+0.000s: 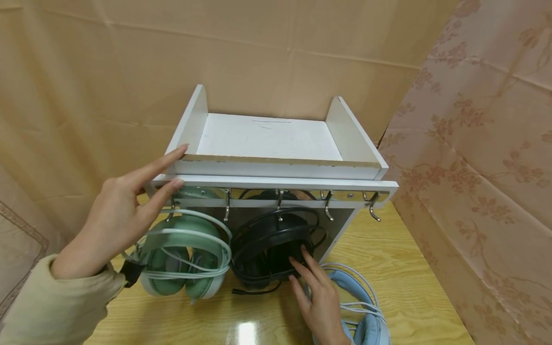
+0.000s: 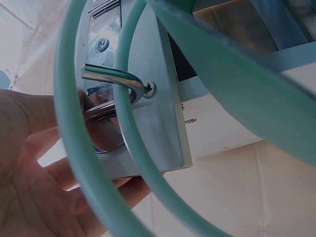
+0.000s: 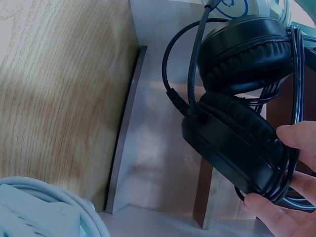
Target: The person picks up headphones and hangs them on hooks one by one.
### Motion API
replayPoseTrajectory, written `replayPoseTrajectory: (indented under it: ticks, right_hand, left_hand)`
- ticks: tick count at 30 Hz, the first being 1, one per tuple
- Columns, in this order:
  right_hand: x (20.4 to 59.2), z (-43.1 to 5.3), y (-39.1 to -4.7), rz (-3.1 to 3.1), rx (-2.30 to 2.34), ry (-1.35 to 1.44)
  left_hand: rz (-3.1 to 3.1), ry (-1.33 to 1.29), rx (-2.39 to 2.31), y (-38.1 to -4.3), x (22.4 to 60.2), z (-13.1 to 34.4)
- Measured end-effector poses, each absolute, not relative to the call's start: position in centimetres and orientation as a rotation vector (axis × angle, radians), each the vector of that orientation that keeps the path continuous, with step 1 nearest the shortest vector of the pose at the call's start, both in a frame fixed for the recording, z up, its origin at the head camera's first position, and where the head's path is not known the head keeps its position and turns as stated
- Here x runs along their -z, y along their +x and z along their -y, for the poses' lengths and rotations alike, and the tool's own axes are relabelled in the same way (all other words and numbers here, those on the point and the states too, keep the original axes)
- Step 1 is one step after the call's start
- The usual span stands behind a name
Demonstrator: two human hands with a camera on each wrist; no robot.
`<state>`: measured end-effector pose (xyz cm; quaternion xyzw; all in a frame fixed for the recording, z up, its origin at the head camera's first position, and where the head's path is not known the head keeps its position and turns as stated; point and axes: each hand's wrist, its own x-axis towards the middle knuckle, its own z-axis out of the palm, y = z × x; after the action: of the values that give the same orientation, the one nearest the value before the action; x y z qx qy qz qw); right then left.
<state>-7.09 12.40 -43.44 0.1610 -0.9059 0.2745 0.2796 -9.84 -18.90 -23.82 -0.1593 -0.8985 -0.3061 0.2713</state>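
the white hook rack (image 1: pixel 267 181) could tip forward if the left hand (image 1: pixel 116 211), thumb and fingers clamped about its left end, slackens under load. the black over-ear headphones (image 1: pixel 280 237), at the middle hook (image 1: pixel 280 211), could drop if the right hand (image 1: pixel 321 294), fingers pinching one ear cup (image 3: pixel 232 148), releases them unseated, or a cable loop (image 3: pixel 297 74) snags.
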Motion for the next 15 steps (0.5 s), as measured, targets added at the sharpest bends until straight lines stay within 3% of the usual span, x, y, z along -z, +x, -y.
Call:
replayPoseTrajectory:
  ticks: [15]
  right_hand:
    - [43.11, -12.54, -6.96, 2.439, -0.771, 0.464]
  left_hand:
    - [2.406, -0.436, 0.823, -9.84, 23.93, 18.88]
